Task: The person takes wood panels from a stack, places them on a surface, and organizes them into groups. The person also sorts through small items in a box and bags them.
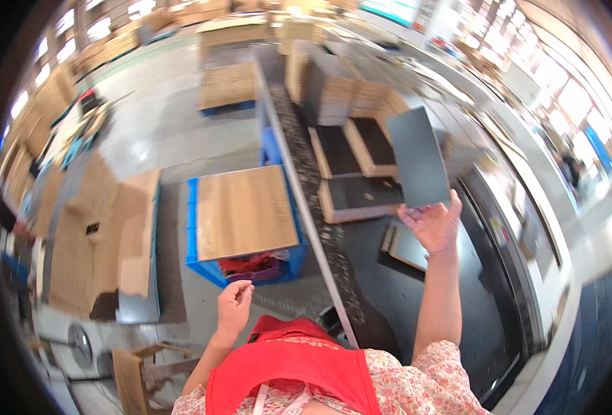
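My right hand (433, 227) grips the lower edge of a dark grey rectangular panel (418, 155) and holds it up, tilted, over the work surface. Below and beside that hand, another flat panel (408, 246) lies on the dark tabletop (382, 304). Just beyond are low stacks of dark-topped boards (358, 195), with taller board stacks (326, 90) behind them. My left hand (234, 304) is closed, its fingers curled together, and no object shows in it. It hovers near the front of a blue crate (210, 271) topped by a wood-grain board (247, 211).
Red and purple items (254, 265) sit inside the crate. A pale rail (306, 207) runs along the table's left side; a machine frame (527, 304) borders the right. At left stands a large open cardboard box (136, 235), with another person's hand (23, 229) beyond. A wooden frame (131, 380) is at lower left.
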